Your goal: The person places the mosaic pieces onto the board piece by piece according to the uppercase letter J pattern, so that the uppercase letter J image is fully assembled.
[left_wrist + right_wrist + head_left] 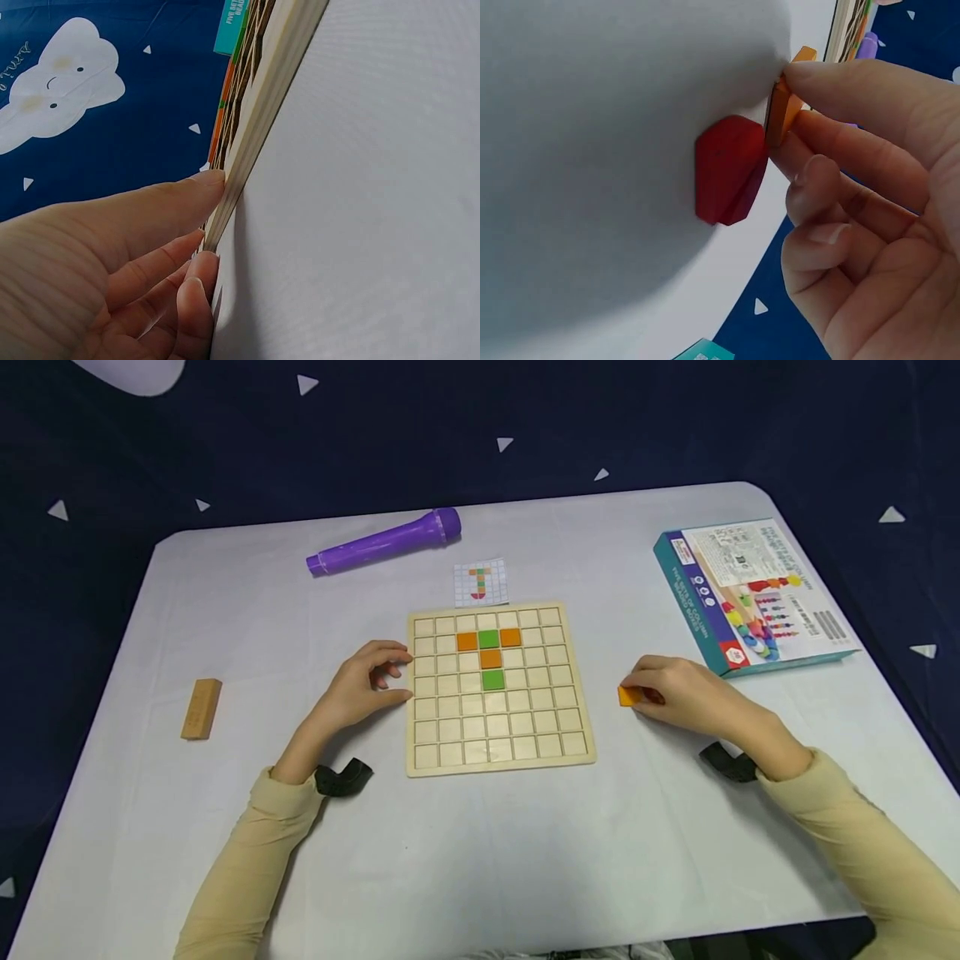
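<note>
Dark blue cloth (412, 443) dotted with pale triangles hangs behind the white-covered desk (450, 860), where the wooden grid board (502, 769) lies in front of me, within reach from both sides. Five coloured squares (490, 658), orange and green, sit in its upper cells as a short bar with a stem. Just beyond its far edge lies the small pattern card (481, 582), probably there so I can compare the two at a glance. My left grip (358, 685) is spread, thumb and fingertips touching the board's left edge, which I take as a light steadying rather than a clasp. My right grip (678, 693) pinches orange (627, 696) between thumb and fingers, to the right of the board; whether it is one block or two, I cannot tell. Holding it by the end seems to suit so small a thing. Close beside it on the desk lies a red piece (729, 169). Both forearms angle inward from the near side, my right wrist bent a little, its spare fingers curled toward the palm.
</note>
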Demonstrator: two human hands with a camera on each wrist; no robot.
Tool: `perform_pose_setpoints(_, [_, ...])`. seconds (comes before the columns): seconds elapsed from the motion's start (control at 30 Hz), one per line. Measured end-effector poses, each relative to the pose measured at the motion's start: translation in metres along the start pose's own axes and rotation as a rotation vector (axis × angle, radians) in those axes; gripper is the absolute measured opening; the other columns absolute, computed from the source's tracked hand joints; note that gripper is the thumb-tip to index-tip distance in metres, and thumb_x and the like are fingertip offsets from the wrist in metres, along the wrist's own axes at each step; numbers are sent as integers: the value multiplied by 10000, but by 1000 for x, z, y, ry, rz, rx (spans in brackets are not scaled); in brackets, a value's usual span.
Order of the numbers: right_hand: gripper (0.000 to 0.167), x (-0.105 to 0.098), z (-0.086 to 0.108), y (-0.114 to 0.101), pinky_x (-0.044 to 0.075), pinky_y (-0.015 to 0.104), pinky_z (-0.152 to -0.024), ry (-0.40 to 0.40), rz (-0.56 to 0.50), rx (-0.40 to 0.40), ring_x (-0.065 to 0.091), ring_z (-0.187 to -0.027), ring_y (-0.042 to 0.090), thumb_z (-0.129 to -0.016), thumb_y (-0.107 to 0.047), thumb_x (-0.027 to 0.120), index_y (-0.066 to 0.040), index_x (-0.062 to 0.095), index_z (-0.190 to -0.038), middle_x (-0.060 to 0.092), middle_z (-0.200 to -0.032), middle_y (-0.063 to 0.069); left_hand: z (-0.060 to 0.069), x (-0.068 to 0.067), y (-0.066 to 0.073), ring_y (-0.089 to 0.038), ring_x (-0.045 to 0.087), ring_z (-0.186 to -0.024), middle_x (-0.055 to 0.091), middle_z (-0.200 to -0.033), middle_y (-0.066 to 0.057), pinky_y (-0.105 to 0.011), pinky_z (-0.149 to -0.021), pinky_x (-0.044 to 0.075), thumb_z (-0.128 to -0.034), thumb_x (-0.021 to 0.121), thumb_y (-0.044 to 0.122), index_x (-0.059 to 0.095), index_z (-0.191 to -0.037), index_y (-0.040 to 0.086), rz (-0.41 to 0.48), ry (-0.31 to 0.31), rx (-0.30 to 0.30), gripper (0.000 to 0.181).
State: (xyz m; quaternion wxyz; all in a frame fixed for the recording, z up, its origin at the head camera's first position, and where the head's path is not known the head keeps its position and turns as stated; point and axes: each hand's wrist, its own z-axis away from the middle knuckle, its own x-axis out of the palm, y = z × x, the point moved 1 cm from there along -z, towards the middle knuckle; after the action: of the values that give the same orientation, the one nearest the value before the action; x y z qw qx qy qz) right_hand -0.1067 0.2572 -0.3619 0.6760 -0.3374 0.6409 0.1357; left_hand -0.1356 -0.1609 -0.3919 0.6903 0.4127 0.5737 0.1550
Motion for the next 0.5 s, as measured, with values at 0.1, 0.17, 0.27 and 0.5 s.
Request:
perform_pose_setpoints(0.1, [189,0,-3,-1,488,264,-631,-5,5,-9,524,-708,92,-729,-24,740,-37,716,-916,634,-830,16,0,0,1,-209,546,-903,500,-1309,-164,-143,-682,434,-759,745,34,586,-1201,-19,4,3,4,473])
perform_pose_setpoints(0.17, [185,0,-4,-2,463,240,-610,-7,9,-14,501,-690,85,-729,-25,738,-35,716,-912,629,-819,14,0,0,1,-210,547,-909,501,-1309,-162,-140,-684,434,-761,745,40,585,-1202,-18,9,3,3,472])
perform_pose_setpoints(0.27, [185,-1,-7,-3,414,206,-576,5,17,-31,463,-661,71,-724,-25,741,-32,713,-906,616,-800,13,0,0,1,-209,546,-912,502,-1310,-158,-136,-687,433,-763,744,46,585,-1202,-15,14,1,-1,471])
perform_pose_setpoints(0.5, [165,2,-14,-7,418,219,-558,79,35,-71,481,-646,80,-717,-27,734,-22,706,-879,616,-786,27,0,0,2,-207,540,-887,507,-1300,-165,-140,-680,429,-762,744,39,586,-1197,-23,14,9,-2,467])
